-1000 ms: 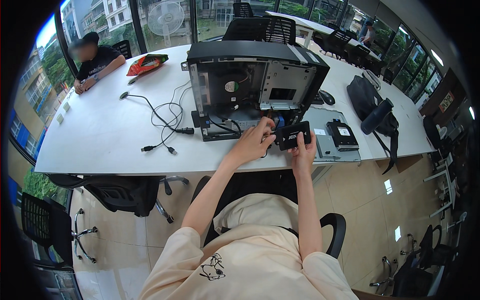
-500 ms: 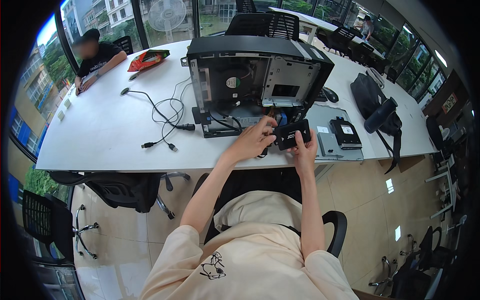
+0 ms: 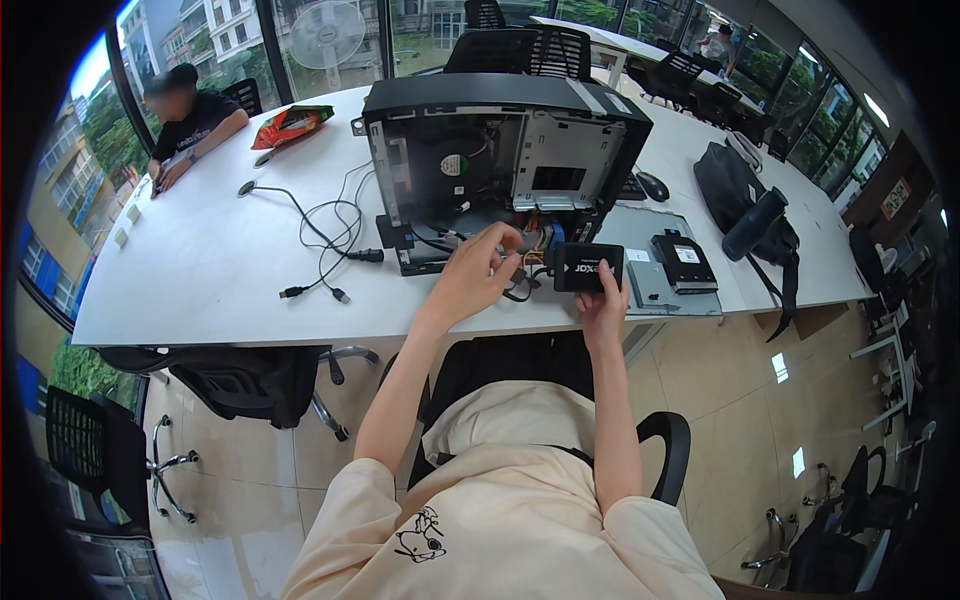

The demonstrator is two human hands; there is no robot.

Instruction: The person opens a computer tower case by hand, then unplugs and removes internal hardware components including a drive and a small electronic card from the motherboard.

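My right hand [image 3: 604, 312] holds a flat black solid-state drive [image 3: 586, 268], its thumb lying on the drive's face. A dark cable [image 3: 541, 272] meets the drive's left edge. To the left of the drive is my left hand [image 3: 470, 275], its fingers loosely bent and apart, with nothing visible in them. Behind both hands stands an opened black desktop computer case [image 3: 495, 98], its inside facing me. Bundled wires [image 3: 536, 232] and a blue connector show in the lower right of the case, partly behind my left hand.
On the table [image 3: 200, 290], a metal panel [image 3: 690, 300] carries a black drive unit [image 3: 684, 262] and a grey metal box [image 3: 652, 287]. Loose cables [image 3: 325, 215] lie left of the case. A mouse [image 3: 652, 187], backpack [image 3: 728, 185] and bottle [image 3: 755, 225] are right. Another person [image 3: 195, 125] sits far left.
My left hand has drawn back left from the drive's edge. The drive, still in my right hand, now sits more level with its face turned up toward me.
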